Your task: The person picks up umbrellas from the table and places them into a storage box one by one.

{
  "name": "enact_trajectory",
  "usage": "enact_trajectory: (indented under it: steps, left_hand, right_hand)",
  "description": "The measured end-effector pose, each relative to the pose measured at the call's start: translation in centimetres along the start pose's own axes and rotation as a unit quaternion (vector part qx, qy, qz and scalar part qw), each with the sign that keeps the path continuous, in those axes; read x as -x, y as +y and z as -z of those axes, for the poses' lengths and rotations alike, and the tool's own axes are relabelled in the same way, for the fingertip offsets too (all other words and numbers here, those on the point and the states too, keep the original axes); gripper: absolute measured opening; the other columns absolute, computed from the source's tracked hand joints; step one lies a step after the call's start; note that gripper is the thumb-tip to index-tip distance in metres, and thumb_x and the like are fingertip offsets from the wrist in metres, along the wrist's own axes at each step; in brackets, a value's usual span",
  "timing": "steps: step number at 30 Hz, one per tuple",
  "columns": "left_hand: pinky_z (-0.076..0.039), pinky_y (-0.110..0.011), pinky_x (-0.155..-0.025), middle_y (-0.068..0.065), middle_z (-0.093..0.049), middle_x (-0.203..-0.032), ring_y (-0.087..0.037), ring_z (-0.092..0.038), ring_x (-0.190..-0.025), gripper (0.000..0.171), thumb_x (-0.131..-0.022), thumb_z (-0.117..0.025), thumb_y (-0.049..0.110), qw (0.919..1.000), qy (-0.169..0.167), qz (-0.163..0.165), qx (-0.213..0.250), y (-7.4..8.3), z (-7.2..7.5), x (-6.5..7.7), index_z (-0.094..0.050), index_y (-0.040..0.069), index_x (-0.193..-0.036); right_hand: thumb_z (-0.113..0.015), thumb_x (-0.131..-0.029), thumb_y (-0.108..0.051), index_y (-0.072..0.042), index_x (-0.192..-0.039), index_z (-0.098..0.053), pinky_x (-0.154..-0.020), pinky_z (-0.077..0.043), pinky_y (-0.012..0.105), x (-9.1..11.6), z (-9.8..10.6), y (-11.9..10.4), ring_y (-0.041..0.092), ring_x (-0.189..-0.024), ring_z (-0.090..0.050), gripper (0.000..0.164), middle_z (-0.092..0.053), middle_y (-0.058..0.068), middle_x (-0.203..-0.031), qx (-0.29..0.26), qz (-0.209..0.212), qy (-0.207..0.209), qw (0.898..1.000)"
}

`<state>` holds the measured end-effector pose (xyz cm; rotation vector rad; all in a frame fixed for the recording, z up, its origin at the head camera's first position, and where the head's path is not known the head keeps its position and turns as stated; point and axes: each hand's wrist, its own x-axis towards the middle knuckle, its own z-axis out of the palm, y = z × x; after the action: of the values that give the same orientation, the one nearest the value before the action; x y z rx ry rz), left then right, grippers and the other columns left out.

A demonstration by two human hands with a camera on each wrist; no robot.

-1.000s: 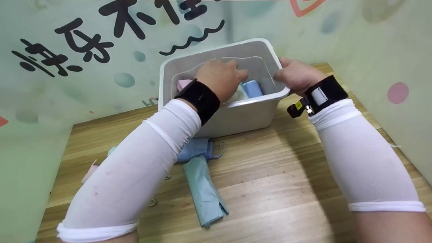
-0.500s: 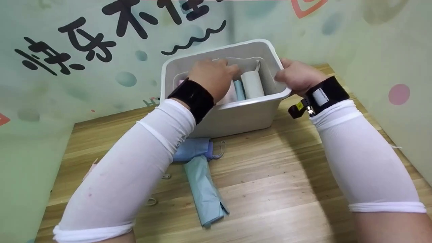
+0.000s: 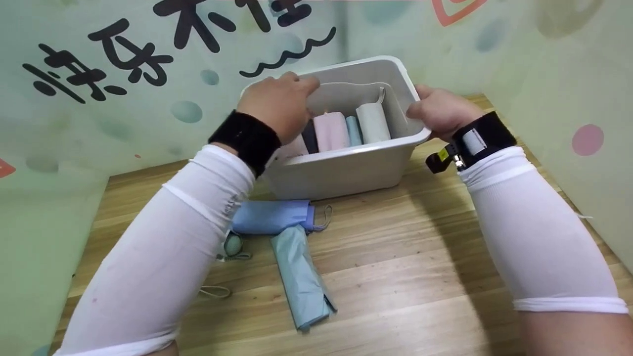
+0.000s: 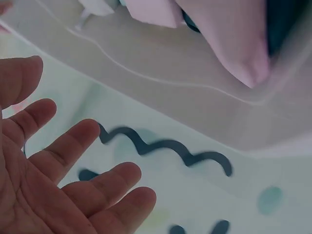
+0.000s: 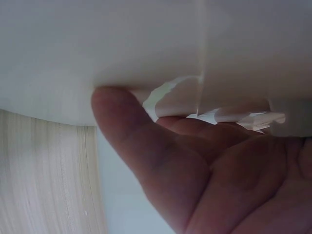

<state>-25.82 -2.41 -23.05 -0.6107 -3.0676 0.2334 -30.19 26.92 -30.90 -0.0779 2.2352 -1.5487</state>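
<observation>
Green-tinted printed wall (image 3: pixel 54 148): beyond both sets of fingers.

Wood-grain desk (image 3: pixel 395 277): below them.

Pale grey bin (image 3: pixel 341 170): standing on the desk, right end in the right fingers, left end beneath the left fingers.

White sleeves (image 3: pixel 153 252), two: leading from the hands toward me, each behind a black wristband (image 3: pixel 245 141).

Left hand (image 3: pixel 277 106): above the bin's left end; I read its fingers (image 4: pixel 80 136) as spread, nothing between them.

Right hand (image 3: pixel 442 111): gripping the bin's right rim, thumb (image 5: pixel 122 112) against the wall; I cannot tell how each remaining finger lies.

Teal bundle (image 3: pixel 300 282): on the desk, nearer me than the left fingers.

Blue bundle (image 3: pixel 272 216): touching the teal one, closer to the left fingers.

White bundle (image 3: pixel 373 123), strapped: inside the bin, nearer the right fingers.

Pink bundle (image 3: pixel 331 132): inside, just right of the left fingers.

Dark piece (image 3: pixel 310 137): between pink bundle and left fingers.

Light-blue piece (image 3: pixel 353 131), slim: between pink and white bundles, right of the left fingers.

Pale cord loop (image 3: pixel 215 291): on the desk, well toward me from the left fingers.
</observation>
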Motion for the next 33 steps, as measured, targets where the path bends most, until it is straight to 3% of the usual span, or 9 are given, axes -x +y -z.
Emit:
enact_trajectory:
  steps: [9, 16, 22, 28, 33]
  left_hand:
    - [-0.05, -0.064, -0.106, -0.021, -0.052, -0.154, -0.045, -0.059, -0.131, 0.056, -0.11, -0.046, 0.041, 0.9978, 0.012, 0.04, 0.052, -4.2, -0.6, 2.1, -0.037, 0.021, -0.162]
    - [-0.047, -0.065, -0.109, -0.02, -0.046, -0.162, -0.047, -0.054, -0.139, 0.062, -0.11, -0.047, 0.046, 0.9937, 0.03, 0.063, 0.088, -5.9, -1.7, 4.7, -0.033, 0.021, -0.165]
    - [-0.05, -0.066, -0.106, -0.017, -0.047, -0.16, -0.042, -0.053, -0.142, 0.063, -0.107, -0.055, 0.046, 0.9909, 0.07, 0.043, 0.106, -5.6, -3.0, 7.3, -0.038, 0.022, -0.162]
    - [-0.053, -0.06, -0.105, -0.017, -0.055, -0.152, -0.036, -0.055, -0.139, 0.063, -0.104, -0.062, 0.047, 0.9872, 0.117, -0.016, 0.107, -4.0, -4.7, 9.6, -0.046, 0.018, -0.157]
    - [-0.053, -0.055, -0.108, -0.016, -0.059, -0.146, -0.035, -0.058, -0.135, 0.064, -0.1, -0.067, 0.051, 0.9841, 0.13, -0.065, 0.103, -2.3, -6.7, 11.3, -0.054, 0.015, -0.151]
  right_hand:
    - [-0.038, -0.104, -0.009, -0.015, -0.169, -0.016, -0.087, -0.057, 0.027, 0.1, 0.6, 0.1, 0.03, -0.132, -0.049, 0.068, -0.041, 0.019, -0.154, -0.006, 0.004, -0.014, 1.0]
    - [-0.036, -0.106, -0.009, -0.016, -0.17, -0.011, -0.09, -0.057, 0.026, 0.4, 1.3, 0.1, 0.031, -0.138, -0.045, 0.07, -0.035, 0.02, -0.16, -0.008, -0.002, -0.019, 1.0]
    - [-0.037, -0.105, -0.009, -0.017, -0.17, -0.01, -0.091, -0.057, 0.026, 0.5, 1.6, 0.0, 0.031, -0.139, -0.044, 0.071, -0.034, 0.02, -0.161, -0.005, -0.009, -0.016, 1.0]
    - [-0.039, -0.105, -0.01, -0.017, -0.17, -0.012, -0.091, -0.057, 0.026, 0.6, 1.7, 0.0, 0.029, -0.137, -0.046, 0.07, -0.037, 0.018, -0.158, -0.002, -0.012, -0.012, 1.0]
    - [-0.039, -0.105, -0.011, -0.017, -0.169, -0.015, -0.09, -0.057, 0.026, 0.5, 1.5, 0.0, 0.029, -0.135, -0.047, 0.068, -0.039, 0.017, -0.156, 0.001, -0.014, -0.009, 1.0]
